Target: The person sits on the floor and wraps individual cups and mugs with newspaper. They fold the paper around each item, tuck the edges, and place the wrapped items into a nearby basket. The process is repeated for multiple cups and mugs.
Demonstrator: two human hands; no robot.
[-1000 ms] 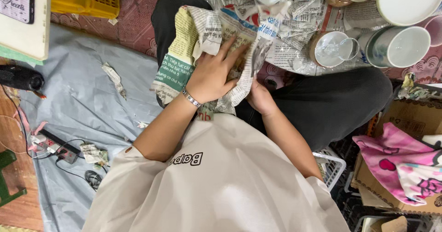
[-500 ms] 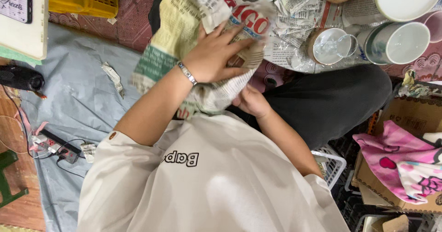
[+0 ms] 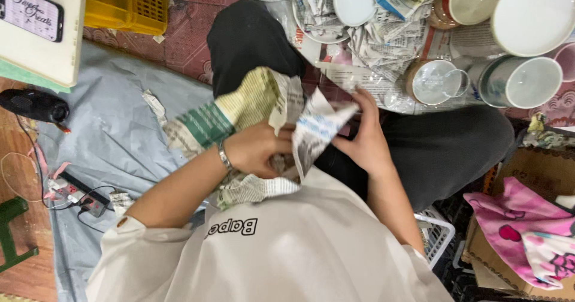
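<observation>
The left hand (image 3: pixel 257 152) gripped a crumpled newspaper bundle (image 3: pixel 251 128) over the lap, fingers curled tight around it. The right hand (image 3: pixel 362 140) pinched the bundle's loose edge, with glass cups (image 3: pixel 434 81) and bowls (image 3: pixel 530 14) just beyond.

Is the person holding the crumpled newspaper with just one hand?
No, both the left hand and the right hand are on the crumpled printed newspaper bundle in the person's lap.
</observation>
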